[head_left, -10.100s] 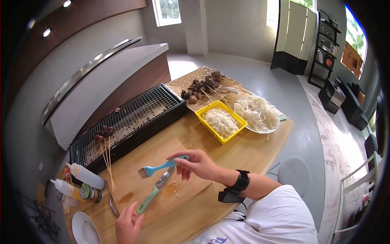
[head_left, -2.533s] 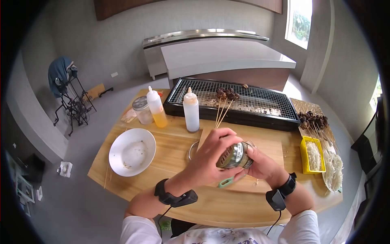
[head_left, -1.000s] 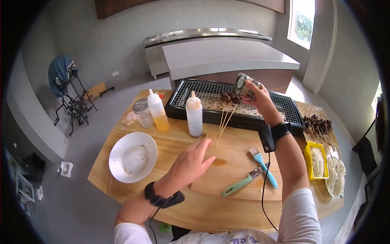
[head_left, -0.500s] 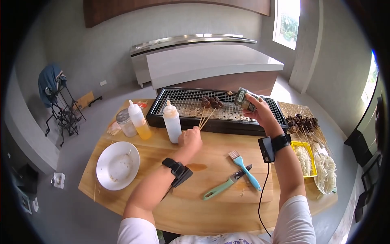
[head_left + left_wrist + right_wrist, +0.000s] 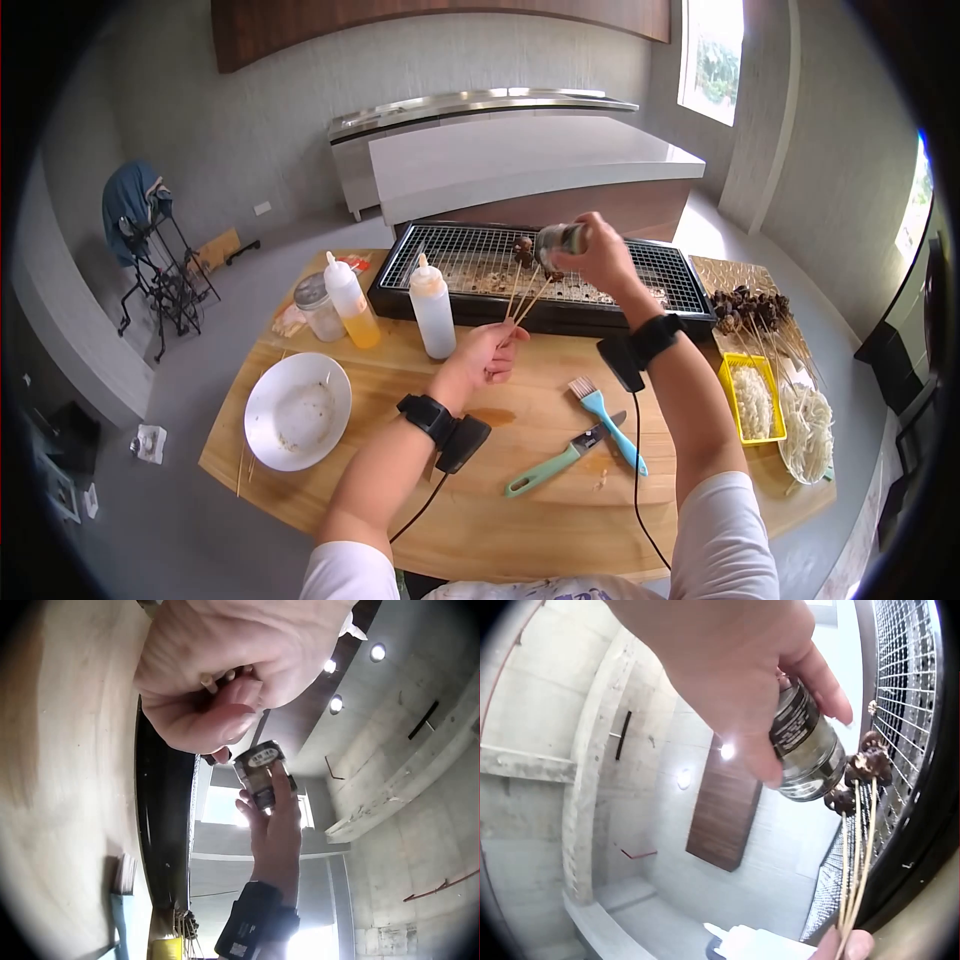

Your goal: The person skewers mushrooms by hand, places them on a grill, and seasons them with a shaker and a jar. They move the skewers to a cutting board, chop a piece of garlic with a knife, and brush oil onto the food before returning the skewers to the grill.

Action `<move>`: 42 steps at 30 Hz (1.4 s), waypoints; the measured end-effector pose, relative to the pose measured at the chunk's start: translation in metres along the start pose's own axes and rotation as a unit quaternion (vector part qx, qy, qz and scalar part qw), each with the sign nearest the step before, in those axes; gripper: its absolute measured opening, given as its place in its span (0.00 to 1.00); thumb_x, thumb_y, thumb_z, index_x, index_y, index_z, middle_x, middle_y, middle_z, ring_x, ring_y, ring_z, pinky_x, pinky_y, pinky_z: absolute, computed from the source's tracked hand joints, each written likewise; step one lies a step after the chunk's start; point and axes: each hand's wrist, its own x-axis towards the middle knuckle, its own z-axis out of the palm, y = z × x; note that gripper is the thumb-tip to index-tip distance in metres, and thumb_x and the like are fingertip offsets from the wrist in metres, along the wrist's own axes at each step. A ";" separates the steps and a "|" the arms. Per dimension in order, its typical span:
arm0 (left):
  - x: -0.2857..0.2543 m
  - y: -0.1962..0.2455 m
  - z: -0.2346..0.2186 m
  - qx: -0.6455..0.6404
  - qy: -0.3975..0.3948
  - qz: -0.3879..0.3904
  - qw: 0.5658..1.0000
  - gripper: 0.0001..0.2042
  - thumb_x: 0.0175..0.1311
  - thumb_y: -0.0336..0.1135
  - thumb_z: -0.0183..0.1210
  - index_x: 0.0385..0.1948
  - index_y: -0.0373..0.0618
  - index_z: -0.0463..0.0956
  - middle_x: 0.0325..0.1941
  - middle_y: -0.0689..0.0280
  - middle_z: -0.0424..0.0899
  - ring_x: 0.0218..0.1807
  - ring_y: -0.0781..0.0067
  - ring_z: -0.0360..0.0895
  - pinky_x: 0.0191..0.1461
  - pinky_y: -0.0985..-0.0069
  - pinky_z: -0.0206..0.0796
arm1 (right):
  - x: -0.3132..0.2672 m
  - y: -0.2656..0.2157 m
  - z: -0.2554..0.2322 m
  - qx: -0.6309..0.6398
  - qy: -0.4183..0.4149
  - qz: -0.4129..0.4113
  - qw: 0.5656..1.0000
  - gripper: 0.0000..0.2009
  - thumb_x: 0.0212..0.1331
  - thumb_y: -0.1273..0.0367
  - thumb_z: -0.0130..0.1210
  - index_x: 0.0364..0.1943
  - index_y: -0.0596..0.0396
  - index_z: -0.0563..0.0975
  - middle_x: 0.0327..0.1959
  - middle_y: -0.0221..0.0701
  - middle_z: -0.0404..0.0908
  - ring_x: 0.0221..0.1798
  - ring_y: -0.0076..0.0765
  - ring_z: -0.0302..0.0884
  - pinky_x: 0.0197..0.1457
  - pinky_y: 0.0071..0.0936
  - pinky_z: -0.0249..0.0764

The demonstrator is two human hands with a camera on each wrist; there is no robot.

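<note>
My left hand (image 5: 487,355) grips the wooden skewers (image 5: 522,300) near their lower ends, just in front of the grill (image 5: 470,258). In the left wrist view the cut stick ends (image 5: 208,681) poke out of the curled fingers. Dark browned meat chunks (image 5: 871,761) sit on the skewers' far ends, over the wire mesh. My right hand (image 5: 605,262) holds a small glass spice jar (image 5: 558,243) with a dark label, tipped over close to the meat. In the right wrist view the jar's rounded glass end (image 5: 810,772) overlaps the nearest chunk.
Two squeeze bottles (image 5: 433,310) and a lidded jar (image 5: 318,305) stand left of the grill. A white bowl (image 5: 335,375) is at left. A blue basting brush (image 5: 615,430) crosses a green-handled knife (image 5: 545,473) on the cutting board. More skewers (image 5: 750,308) and a yellow basket (image 5: 735,405) are at right.
The right hand earlier held the blue brush, then both hands held the jar. Since then the left hand has gripped the skewers, and the right hand has brought the jar left, tipped above the meat.
</note>
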 end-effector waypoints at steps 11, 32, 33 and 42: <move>-0.002 0.002 -0.006 0.149 0.043 -0.041 0.987 0.16 0.67 0.51 0.43 0.35 0.46 0.65 0.12 0.77 0.52 0.10 0.86 0.45 0.13 0.84 0.39 | 0.007 -0.008 0.008 -0.095 0.020 -0.016 0.995 0.32 0.38 0.57 0.67 0.49 0.53 0.66 0.45 0.44 0.72 0.47 0.48 0.73 0.50 0.37 0.71; -0.119 -0.004 0.026 0.551 0.213 0.290 0.753 0.41 0.51 0.44 0.63 0.65 0.46 0.47 0.50 0.55 0.71 0.53 0.64 0.70 0.54 0.67 0.64 | -0.121 -0.062 -0.002 0.705 -0.257 0.217 0.625 0.29 0.62 0.47 0.38 0.49 0.61 0.68 0.34 0.38 0.78 0.30 0.31 0.79 0.27 0.18 0.80; -0.134 -0.001 0.034 0.474 0.168 0.325 0.801 0.43 0.49 0.42 0.66 0.65 0.48 0.47 0.55 0.55 0.67 0.57 0.64 0.67 0.57 0.70 0.62 | -0.132 -0.070 0.003 0.703 -0.281 0.221 0.614 0.29 0.62 0.46 0.36 0.50 0.60 0.68 0.34 0.38 0.78 0.30 0.32 0.79 0.26 0.19 0.80; -0.180 0.027 0.022 0.471 0.182 0.362 0.784 0.36 0.42 0.37 0.67 0.58 0.48 0.61 0.47 0.57 0.70 0.48 0.62 0.71 0.51 0.71 0.64 | -0.157 -0.118 0.057 0.632 -0.500 0.209 0.554 0.29 0.62 0.44 0.32 0.53 0.54 0.65 0.38 0.38 0.77 0.38 0.38 0.79 0.35 0.31 0.80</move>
